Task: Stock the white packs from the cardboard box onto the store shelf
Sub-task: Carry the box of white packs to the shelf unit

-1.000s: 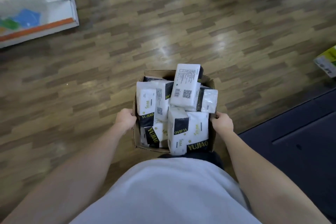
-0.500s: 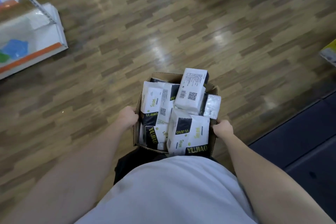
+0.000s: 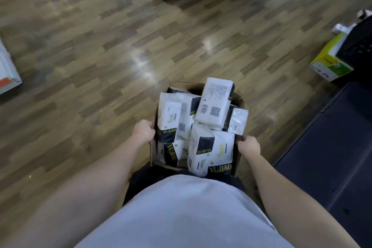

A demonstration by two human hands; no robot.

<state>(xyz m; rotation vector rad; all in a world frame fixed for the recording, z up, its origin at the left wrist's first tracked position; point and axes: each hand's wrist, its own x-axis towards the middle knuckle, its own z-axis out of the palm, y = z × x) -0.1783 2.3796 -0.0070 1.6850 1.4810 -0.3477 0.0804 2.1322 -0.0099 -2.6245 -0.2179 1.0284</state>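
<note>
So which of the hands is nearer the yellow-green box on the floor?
Right. The right hand grips the cardboard box on the side toward the yellow-green box; the left hand grips the far side.

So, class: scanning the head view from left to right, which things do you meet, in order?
White shelf corner → left hand → cardboard box of white packs → right hand → yellow-green carton

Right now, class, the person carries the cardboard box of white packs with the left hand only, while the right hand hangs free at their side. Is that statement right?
Not quite. The head view shows both hands on the cardboard box: the left hand grips its left wall and the right hand grips its right wall. The white packs do fill the box.
</note>
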